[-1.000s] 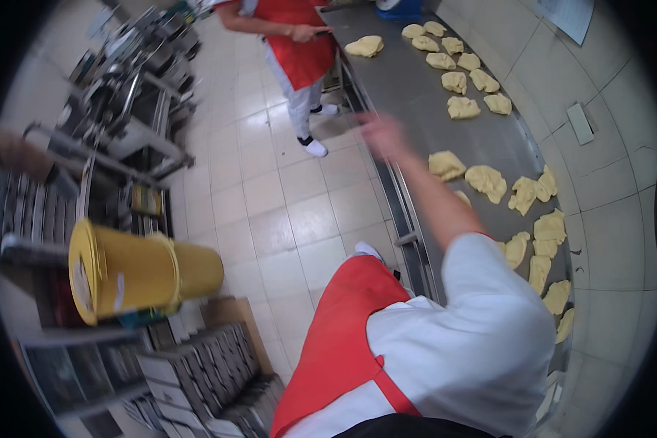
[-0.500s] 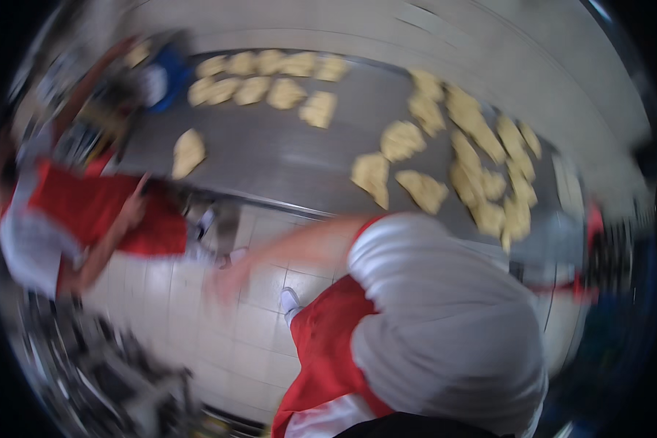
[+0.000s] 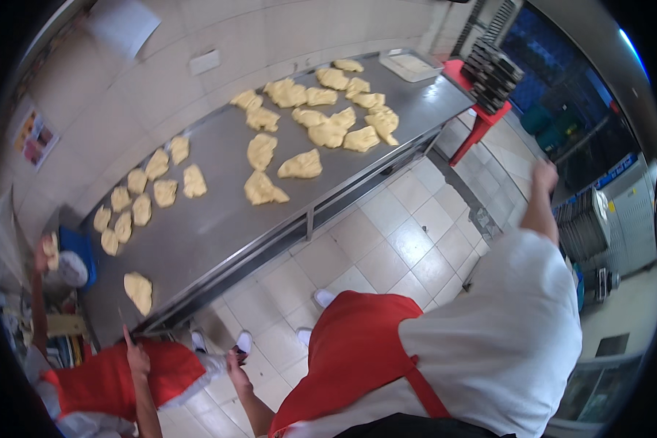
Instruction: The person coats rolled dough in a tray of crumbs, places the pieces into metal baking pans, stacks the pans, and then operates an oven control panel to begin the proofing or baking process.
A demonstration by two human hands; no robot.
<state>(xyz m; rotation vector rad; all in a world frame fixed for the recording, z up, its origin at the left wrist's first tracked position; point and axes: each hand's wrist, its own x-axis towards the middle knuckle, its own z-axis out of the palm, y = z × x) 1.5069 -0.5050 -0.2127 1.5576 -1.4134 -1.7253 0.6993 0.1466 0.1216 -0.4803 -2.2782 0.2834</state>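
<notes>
My right hand [image 3: 544,176] is raised at the right, away from the table, on an outstretched arm. Its fingers are curled, and whatever they hold, if anything, is hidden. Low on the left, my left hand [image 3: 238,369] hangs over the floor with bent fingers beside a small dark patch that I cannot make out. Neither hand touches the dough. Pale yellow dough pieces lie on the steel table [image 3: 219,226]: small ones [image 3: 165,193] in rough rows at the left, larger ones [image 3: 261,152] mid-table, and a cluster [image 3: 328,131] toward the far right. A lone piece [image 3: 138,292] rests near the front left.
A co-worker in a red apron [image 3: 109,379] stands at the left, with dough in one hand [image 3: 42,255]. Near it is a blue container [image 3: 77,244]. A white tray [image 3: 412,66] sits on the far table end, beside a red stand [image 3: 474,135] with stacked dark pans [image 3: 493,73].
My view has turned to the right. My right arm, blurred and stretched leftward before, now reaches out to the right. My left hand has come into view. The co-worker still holds dough.
</notes>
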